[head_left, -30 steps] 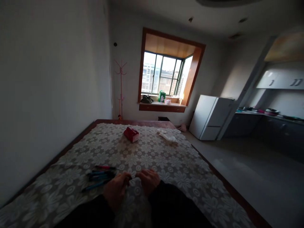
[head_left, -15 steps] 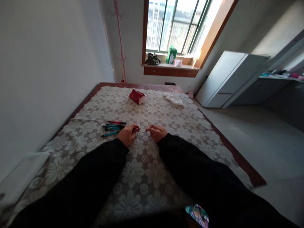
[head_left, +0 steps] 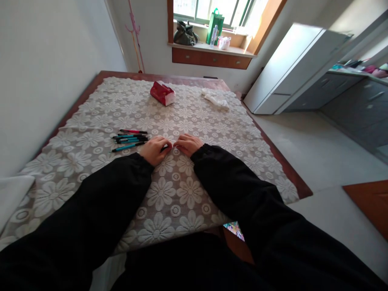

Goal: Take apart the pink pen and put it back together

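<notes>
My left hand (head_left: pixel 154 150) rests on the lace tablecloth (head_left: pixel 194 121) and is closed around a dark pen (head_left: pixel 165 147), of which only a short piece shows. My right hand (head_left: pixel 188 144) lies close beside it with curled fingers, its fingertips meeting the pen's end. Both arms wear black sleeves. Just left of my left hand lie several loose pens (head_left: pixel 130 139), blue, black and one red, side by side on the cloth.
A red tissue pack (head_left: pixel 162 93) and a crumpled white cloth (head_left: pixel 216 99) lie at the table's far end. A white wall runs along the left. A white fridge (head_left: pixel 285 68) and grey cabinets (head_left: pixel 354 101) stand to the right. Bags (head_left: pixel 185 34) sit on the window sill.
The camera has tilted down, so more of my sleeves and lap show. My hands have come together, and the right fingertips now meet the pen in the left hand.
</notes>
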A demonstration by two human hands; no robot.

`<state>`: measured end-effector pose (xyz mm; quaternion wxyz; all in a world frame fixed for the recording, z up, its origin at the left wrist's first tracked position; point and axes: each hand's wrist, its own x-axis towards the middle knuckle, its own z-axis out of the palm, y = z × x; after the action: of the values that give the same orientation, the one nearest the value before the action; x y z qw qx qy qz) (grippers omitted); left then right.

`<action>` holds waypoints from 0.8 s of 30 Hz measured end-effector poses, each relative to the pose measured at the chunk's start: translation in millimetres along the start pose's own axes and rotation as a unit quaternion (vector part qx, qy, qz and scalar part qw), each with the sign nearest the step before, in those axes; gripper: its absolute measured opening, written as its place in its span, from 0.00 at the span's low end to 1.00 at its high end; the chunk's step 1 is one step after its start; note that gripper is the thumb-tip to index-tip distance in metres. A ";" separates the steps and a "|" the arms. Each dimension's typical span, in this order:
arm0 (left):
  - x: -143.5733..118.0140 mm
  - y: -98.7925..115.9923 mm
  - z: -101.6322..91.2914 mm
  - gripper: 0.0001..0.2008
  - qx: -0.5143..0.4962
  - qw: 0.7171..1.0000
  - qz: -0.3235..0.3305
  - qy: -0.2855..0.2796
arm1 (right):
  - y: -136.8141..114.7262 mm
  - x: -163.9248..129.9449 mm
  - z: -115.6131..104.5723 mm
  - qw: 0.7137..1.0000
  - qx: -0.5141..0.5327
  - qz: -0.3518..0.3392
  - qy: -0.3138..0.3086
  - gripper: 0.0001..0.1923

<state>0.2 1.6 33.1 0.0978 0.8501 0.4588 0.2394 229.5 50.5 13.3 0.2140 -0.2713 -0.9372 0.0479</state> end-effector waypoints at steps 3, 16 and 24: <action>-0.5 2.7 -0.4 0.11 -0.003 1.000 -0.006 0.002 | -6.4 -1.2 -6.1 0.999 -0.009 0.036 -0.005 0.13; -1.4 2.5 -2.8 0.11 0.017 0.998 -0.061 0.015 | -20.7 -2.7 -23.9 0.975 -0.030 0.219 0.026 0.08; 0.0 2.6 -4.7 0.10 -0.007 0.997 -0.071 0.029 | -10.1 -4.5 -13.1 0.998 0.050 0.046 0.004 0.09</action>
<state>-0.2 -0.2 38.2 0.1069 0.8076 0.5189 0.2591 233.7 39.1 25.5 0.2283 -0.3032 -0.9194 0.1036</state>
